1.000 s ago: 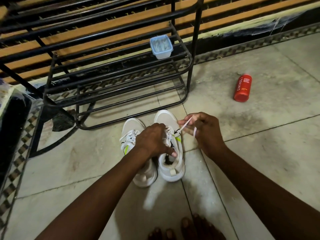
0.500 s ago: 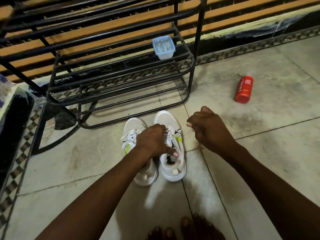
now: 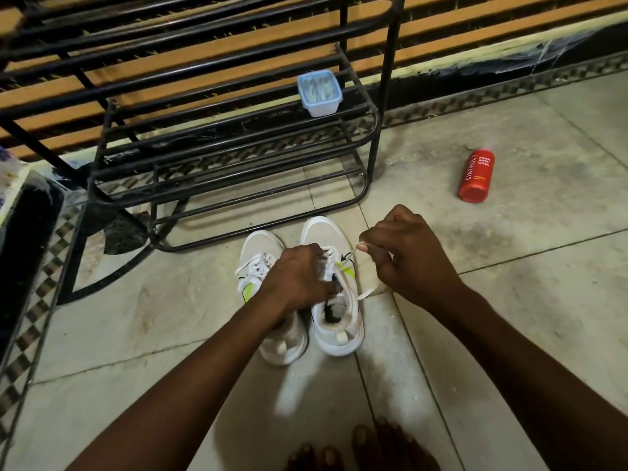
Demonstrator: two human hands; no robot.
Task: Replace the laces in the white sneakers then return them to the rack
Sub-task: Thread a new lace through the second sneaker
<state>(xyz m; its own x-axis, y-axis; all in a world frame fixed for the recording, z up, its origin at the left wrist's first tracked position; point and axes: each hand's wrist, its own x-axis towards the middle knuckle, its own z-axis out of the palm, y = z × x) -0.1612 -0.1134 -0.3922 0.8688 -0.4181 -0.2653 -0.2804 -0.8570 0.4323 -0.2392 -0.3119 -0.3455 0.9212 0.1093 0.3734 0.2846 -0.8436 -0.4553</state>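
Two white sneakers stand side by side on the tiled floor, toes toward the black metal rack [image 3: 368,137]. The left sneaker [image 3: 260,246] is laced. On the right sneaker [image 3: 324,231] my left hand [image 3: 299,277] grips the tongue and lace area, one finger reaching into the opening. My right hand [image 3: 404,256] pinches a white lace [image 3: 353,251] and holds it taut just to the shoe's right. A loose lace end [image 3: 368,294] hangs under that hand beside the shoe's collar.
A small blue-rimmed plastic tub [image 3: 319,93] sits on a low shelf of the rack. A red bottle [image 3: 476,175] lies on the floor to the right. My bare toes [image 3: 360,450] show at the bottom edge. A dark object [image 3: 23,253] stands at the far left.
My right hand pulled the lace out to the right, closed into a fist near the shoe, and now holds the lace taut again. My left hand stayed on the right sneaker.
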